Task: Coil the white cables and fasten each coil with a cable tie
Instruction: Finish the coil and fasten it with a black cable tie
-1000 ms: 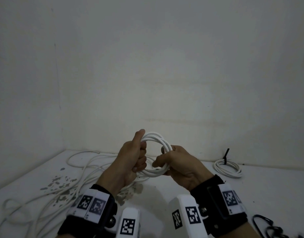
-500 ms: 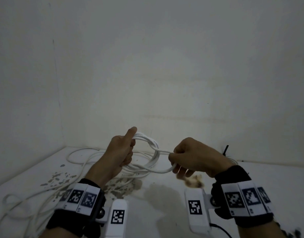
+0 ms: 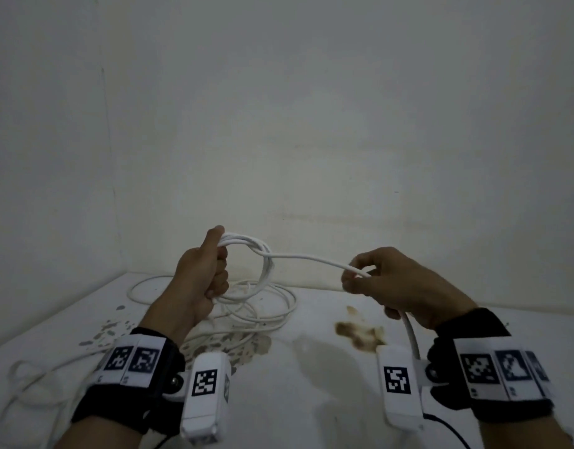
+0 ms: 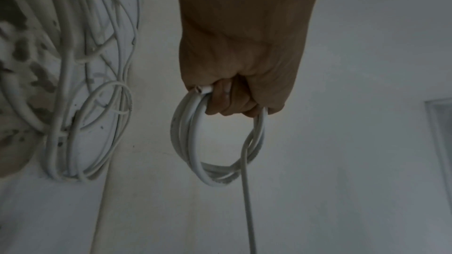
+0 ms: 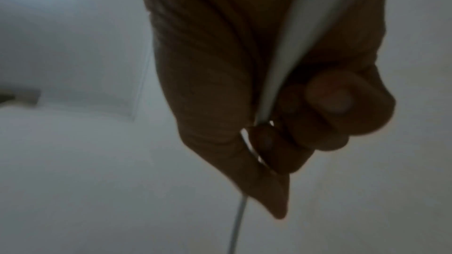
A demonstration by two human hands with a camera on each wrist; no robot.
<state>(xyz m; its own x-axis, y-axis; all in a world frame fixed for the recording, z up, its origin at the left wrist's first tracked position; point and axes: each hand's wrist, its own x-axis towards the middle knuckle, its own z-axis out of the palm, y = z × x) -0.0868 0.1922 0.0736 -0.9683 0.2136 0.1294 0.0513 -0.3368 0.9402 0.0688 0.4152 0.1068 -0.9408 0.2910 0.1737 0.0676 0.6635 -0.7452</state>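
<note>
My left hand (image 3: 211, 270) grips a small coil of white cable (image 3: 263, 270) held up above the table; the left wrist view shows its fingers curled through the coil (image 4: 215, 142). One strand (image 3: 311, 257) runs from the coil rightward to my right hand (image 3: 369, 280), which pinches it between thumb and fingers. The strand passes through that hand and curves down past the wrist (image 3: 412, 332). In the right wrist view the cable (image 5: 276, 84) runs along the palm under curled fingers.
A tangle of loose white cable (image 3: 246, 309) lies on the white table (image 3: 311, 400) behind and left of my left hand, trailing to the left edge (image 3: 26, 384). Brown stains (image 3: 356, 332) mark the table. Walls close the back and left.
My right hand let go of the coil's side and slid rightward along one strand, drawing it out taut. The left hand kept its grip and shifted slightly left.
</note>
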